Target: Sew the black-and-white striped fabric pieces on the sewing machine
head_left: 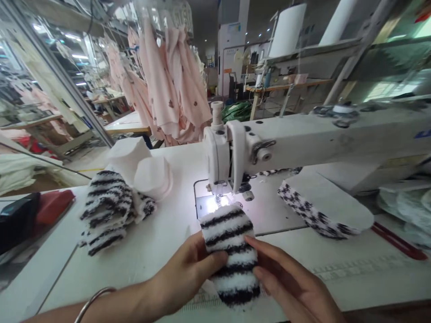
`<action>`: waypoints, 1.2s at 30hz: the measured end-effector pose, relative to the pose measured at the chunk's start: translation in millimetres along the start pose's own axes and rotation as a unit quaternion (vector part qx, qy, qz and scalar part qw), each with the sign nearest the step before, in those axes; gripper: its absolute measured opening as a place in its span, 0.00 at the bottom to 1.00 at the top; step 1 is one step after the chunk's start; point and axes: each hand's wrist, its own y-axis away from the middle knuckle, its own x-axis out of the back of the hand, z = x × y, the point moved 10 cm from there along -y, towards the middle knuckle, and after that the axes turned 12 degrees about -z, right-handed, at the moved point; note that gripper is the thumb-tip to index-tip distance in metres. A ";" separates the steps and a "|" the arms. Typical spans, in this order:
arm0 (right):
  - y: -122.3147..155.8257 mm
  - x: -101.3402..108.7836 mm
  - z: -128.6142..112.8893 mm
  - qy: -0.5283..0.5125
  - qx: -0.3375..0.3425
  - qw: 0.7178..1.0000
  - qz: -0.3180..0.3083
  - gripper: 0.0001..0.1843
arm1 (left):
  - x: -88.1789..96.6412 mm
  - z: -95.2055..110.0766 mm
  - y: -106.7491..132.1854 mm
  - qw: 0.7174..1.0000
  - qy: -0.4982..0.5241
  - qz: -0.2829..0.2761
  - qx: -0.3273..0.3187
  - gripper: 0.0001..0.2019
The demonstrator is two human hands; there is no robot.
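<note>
A fuzzy black-and-white striped fabric piece (232,251) with rounded ends lies in front of the sewing machine's lit needle area (217,202). My left hand (191,269) grips its left edge, the thumb on top and the fingers hidden beneath. On the right edge, the thumb and forefinger of my right hand (289,273) pinch the fabric. The piece's far end is close to the presser foot; whether it touches cannot be made out. The white sewing machine (222,152) stands just beyond my hands, its arm reaching off to the right.
Left on the table (161,251) are a striped fabric pile (107,206) and white pad stacks (153,177). To the right are white pieces with patterned fuzzy edging (313,215) and a dark red tool (399,240). Pink garments (168,85) hang behind; thread cones (288,29) stand above.
</note>
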 end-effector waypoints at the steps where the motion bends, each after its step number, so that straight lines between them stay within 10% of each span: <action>1: -6.5 -9.0 3.7 -0.041 -0.023 0.999 -0.004 0.16 | 6.7 6.2 3.5 1.000 -0.018 0.011 -0.005 0.11; 8: -34.6 -34.5 -1.0 0.065 -0.050 0.996 -0.021 0.15 | 62.7 28.2 14.1 0.949 -0.300 0.080 0.052 0.13; 17: -33.4 -41.9 -13.4 0.221 0.012 0.975 -0.029 0.12 | 54.4 52.4 4.9 0.734 -0.668 0.091 0.081 0.12; 24: -0.3 106.6 -63.0 0.487 0.022 0.839 0.241 0.13 | 48.0 50.5 -4.0 0.703 -0.708 0.062 0.038 0.09; 27: -4.1 161.7 -38.4 0.454 -0.088 0.860 0.216 0.13 | 51.7 41.9 -7.5 0.699 -0.713 0.049 0.036 0.11; 36: -5.1 174.7 -28.1 0.375 -0.102 0.911 0.137 0.12 | 61.0 33.3 -13.1 0.692 -0.719 0.055 0.038 0.16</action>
